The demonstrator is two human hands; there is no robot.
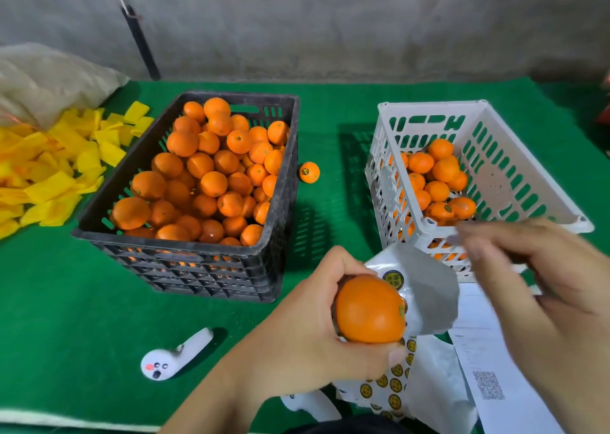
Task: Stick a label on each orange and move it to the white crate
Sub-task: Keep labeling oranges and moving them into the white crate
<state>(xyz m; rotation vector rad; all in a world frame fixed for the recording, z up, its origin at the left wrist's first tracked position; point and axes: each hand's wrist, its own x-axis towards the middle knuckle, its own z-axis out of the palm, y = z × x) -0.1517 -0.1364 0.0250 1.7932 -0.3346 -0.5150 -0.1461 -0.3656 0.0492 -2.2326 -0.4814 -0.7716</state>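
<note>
A: Crates?
B: Black crate [185,235] heaped with oranges; white crate [429,232] part-filled, some labelled.
A: Hands?
B: Left hand [307,321] grips an orange [369,310] over the label sheet [412,288]. Right hand [541,288] blurred, grasp unclear.

Green-covered table [82,301] — bearing a black crate [185,252] and a white crate [429,232], well apart, with one loose orange [309,172] just beside the black crate. Far left: yellow wrappers [49,172] and a tan sack [43,80]. Near edge — white controller [178,356], sticker sheet [396,384], printed paper [485,351].
</note>
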